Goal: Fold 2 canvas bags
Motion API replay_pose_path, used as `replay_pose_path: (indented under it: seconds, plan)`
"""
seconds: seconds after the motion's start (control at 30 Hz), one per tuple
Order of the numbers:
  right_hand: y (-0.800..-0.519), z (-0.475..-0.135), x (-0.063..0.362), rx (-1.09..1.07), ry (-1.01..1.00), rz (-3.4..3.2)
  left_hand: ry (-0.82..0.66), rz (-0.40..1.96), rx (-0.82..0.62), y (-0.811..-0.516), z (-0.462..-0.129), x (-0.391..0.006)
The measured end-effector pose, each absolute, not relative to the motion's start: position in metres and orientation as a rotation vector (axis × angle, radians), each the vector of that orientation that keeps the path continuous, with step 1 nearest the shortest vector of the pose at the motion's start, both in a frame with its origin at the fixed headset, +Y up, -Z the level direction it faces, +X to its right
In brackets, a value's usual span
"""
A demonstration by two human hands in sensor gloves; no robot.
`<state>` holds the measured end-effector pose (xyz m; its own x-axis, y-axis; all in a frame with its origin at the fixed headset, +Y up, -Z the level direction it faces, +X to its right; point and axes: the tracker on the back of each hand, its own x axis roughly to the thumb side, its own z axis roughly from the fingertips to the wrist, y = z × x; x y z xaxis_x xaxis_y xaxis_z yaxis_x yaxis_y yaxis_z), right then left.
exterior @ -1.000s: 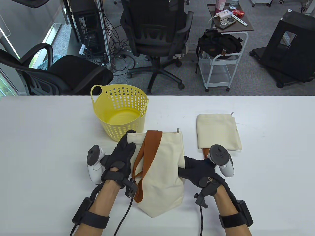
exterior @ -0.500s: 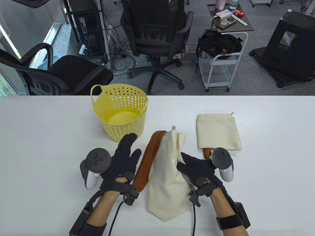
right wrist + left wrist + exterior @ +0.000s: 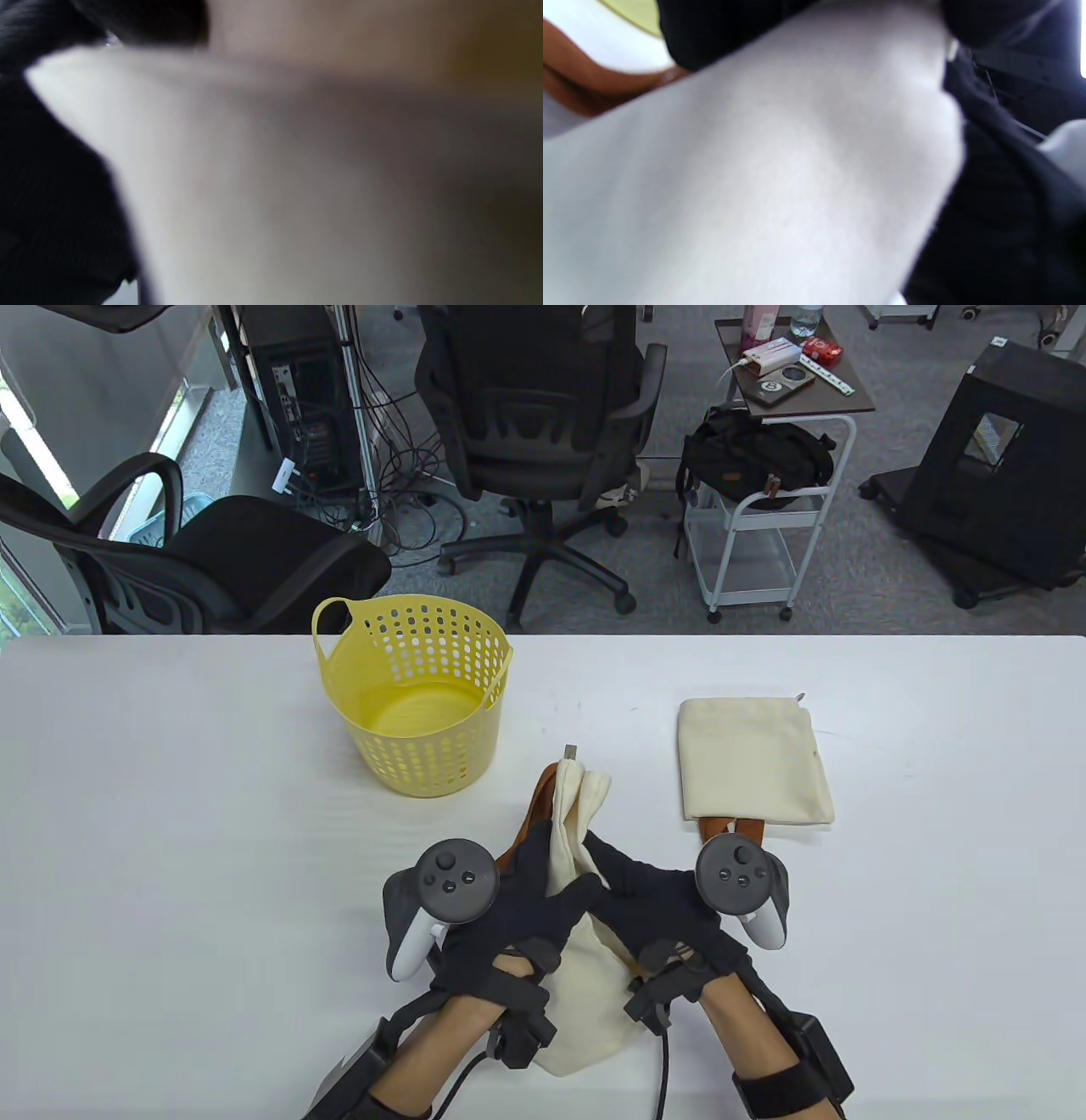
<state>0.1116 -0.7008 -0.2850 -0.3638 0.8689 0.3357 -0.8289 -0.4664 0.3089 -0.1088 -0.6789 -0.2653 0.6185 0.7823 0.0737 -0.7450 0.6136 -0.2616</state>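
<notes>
So both hands, left hand (image 3: pixel 517 912) and right hand (image 3: pixel 653 899), grip the bunched-up canvas bag (image 3: pixel 581 976) between them at the table's (image 3: pixel 170 814) near edge; folded bag (image 3: pixel 751 763) lies off right.

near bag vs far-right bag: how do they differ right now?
The near bag is bunched upright between the left hand and right hand; the far-right bag lies flat and untouched. The near bag's shape is narrow and rumpled; the far-right bag is a neat folded rectangle. Both are cream canvas with brown straps, on the table.
</notes>
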Motion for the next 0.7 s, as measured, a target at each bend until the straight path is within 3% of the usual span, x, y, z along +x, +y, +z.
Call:
replay_pose_path:
  seconds: [0.13, 0.33, 0.7]
  plan:
    - [-0.703, -0.287, 0.111, 0.531, 0.106, 1.971, -0.145, 0.954, -0.173, -0.683, -0.274, -0.123]
    - [-0.704, -0.286, 0.132, 0.385, 0.072, 2.024, -0.081, 1.099, -0.223, -0.693, -0.290, -0.165]
    - [-0.724, -0.294, 0.190, -0.014, 0.133, 2.136, 0.008, 1.110, -0.481, -0.722, -0.317, -0.240]
